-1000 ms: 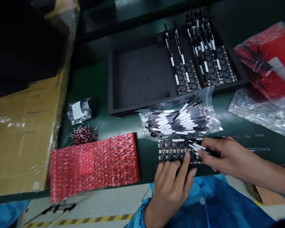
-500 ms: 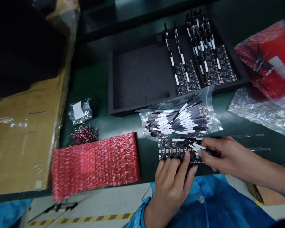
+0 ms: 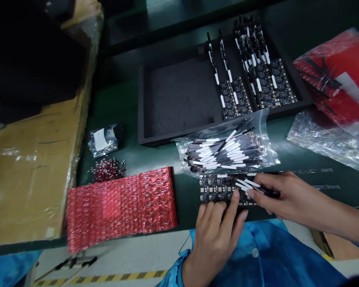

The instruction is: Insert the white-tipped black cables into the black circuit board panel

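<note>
A dark circuit board panel (image 3: pixel 217 190) lies flat at the table's front edge. My left hand (image 3: pixel 217 229) rests at its near edge, index fingertip on the board and the other fingers loosely bent, gripping nothing. Fingers closed, my right hand (image 3: pixel 283 195) holds a small bunch of thin black flat cables (image 3: pixel 247 185) with white strips, their tips over the board. One labelled cable lies along the board's far edge. Just beyond is a clear plastic bag (image 3: pixel 271 153) with a heap of similar cables (image 3: pixel 233 150). What lies under my right palm is hidden.
Behind stands a black tray (image 3: pixel 140 103) with boards and attached cables at its right. Red bubble wrap (image 3: pixel 122 211), a pile of small dark-red wires (image 3: pixel 106 169) and a silvery packet (image 3: pixel 103 140) lie left, beside cardboard (image 3: pixel 24 191). Red plastic bags (image 3: pixel 341 75) lie right.
My right fingers and the cables they hold have shifted very slightly over the board. My left hand stays in place. The whole view has moved a little.
</note>
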Demonstrator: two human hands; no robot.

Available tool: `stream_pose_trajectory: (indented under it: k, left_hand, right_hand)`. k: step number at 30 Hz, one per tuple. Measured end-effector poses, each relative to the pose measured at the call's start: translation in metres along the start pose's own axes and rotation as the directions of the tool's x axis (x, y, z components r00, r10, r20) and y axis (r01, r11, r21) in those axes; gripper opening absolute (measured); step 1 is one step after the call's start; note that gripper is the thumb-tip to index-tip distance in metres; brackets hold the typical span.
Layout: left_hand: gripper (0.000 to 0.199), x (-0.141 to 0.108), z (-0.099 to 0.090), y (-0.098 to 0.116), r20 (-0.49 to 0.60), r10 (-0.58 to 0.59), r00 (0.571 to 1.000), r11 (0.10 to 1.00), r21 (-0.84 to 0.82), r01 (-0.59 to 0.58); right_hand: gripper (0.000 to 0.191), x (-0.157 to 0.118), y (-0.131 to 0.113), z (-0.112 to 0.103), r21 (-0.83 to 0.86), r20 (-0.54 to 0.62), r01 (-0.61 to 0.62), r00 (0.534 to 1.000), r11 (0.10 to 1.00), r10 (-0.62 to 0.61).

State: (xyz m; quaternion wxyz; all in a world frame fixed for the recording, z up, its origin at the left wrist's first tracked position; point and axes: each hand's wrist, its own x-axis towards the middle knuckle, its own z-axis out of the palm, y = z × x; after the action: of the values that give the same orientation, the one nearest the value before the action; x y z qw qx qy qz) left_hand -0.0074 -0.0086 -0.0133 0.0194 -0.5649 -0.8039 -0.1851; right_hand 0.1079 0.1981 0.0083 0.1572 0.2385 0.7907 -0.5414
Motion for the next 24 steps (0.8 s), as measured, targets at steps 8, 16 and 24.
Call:
stream_pose_trajectory:
  k: [8, 16, 24]
  left_hand:
    - [0.054, -0.0006, -0.0023, 0.0004, -0.014, -0.017, 1.000, 0.999, -0.033, 0.016]
    - [0.052, -0.0022, -0.0041, -0.0004, -0.019, 0.023, 1.000, 1.000, 0.013, -0.023]
    - [0.056, 0.0016, -0.0022, 0.0016, -0.004, 0.005, 1.000, 0.999, 0.033, -0.005]
  right_hand:
    - [0.024, 0.0030, -0.0051, 0.0015, 0.064, 0.011, -0.011, 1.000, 0.998, 0.010]
    - [0.026, 0.0035, -0.0068, 0.0016, 0.093, 0.010, -0.032, 0.999, 0.995, 0.031]
    - [0.029, 0.0044, -0.0066, 0.0004, 0.105, 0.031, -0.050, 0.998, 0.993, 0.047]
